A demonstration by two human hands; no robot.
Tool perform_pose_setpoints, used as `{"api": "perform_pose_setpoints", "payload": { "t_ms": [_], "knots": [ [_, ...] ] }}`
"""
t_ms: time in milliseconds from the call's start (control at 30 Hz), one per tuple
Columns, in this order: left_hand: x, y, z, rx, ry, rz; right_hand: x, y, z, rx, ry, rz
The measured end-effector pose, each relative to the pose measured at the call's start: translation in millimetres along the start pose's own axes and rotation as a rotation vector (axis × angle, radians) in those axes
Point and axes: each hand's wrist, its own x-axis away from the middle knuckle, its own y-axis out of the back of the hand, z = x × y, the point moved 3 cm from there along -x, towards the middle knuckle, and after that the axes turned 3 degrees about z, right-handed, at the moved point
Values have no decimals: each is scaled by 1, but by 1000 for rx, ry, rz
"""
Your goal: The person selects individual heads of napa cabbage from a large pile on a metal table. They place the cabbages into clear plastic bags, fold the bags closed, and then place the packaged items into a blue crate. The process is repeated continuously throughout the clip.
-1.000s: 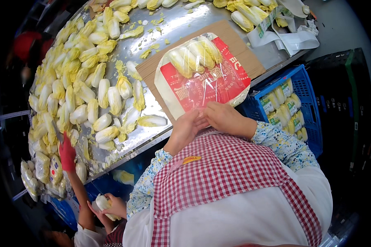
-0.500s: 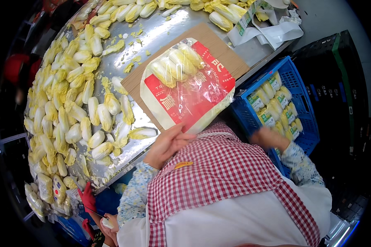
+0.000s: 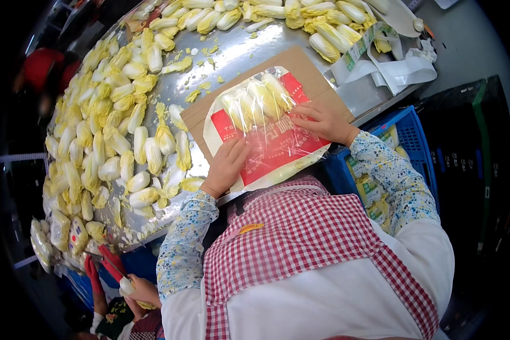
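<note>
Bare steel shows along the wet, shiny table, whose nine o'clock side, seen from the work before you, is covered by a spread heap of yellow-and-white cabbages, with loose leaf scraps nearer. Right ahead of you a brown board lies aslant on the table near its edge, and on it sits red-and-cream printed packaging. Several cabbage heads under clear film lie side by side on its twelve o'clock half.

Your left hand rests on the packaging's edge between seven and eight o'clock, fingers straight and close together. Your right hand reaches in from three o'clock, its fingers slightly apart on the film beside the nearest head. I cannot tell whether either hand pinches the film.

At two o'clock, a white strip curls over the table's edge. Between three and four, partly behind your right sleeve, stands a blue crate of packed cabbages. Between seven and eight, well beyond your left hand, you have co-workers' red gloves and a bare hand holding something white.
</note>
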Motion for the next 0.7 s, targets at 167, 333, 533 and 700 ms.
{"api": "perform_pose_setpoints", "payload": {
  "t_ms": [167,333,533,700],
  "knots": [
    [-1,-4,-13,-6,91,-120,7,-1,-28,-150,45,27],
    [-14,-2,-11,122,152,-96,-6,14,-41,-146,160,21],
    [-24,33,0,316,299,-173,-13,21,-39,-508,-48,-70],
    [-20,13,36,750,887,-226,-40,3,-38,-874,-681,-182]
  ]
}}
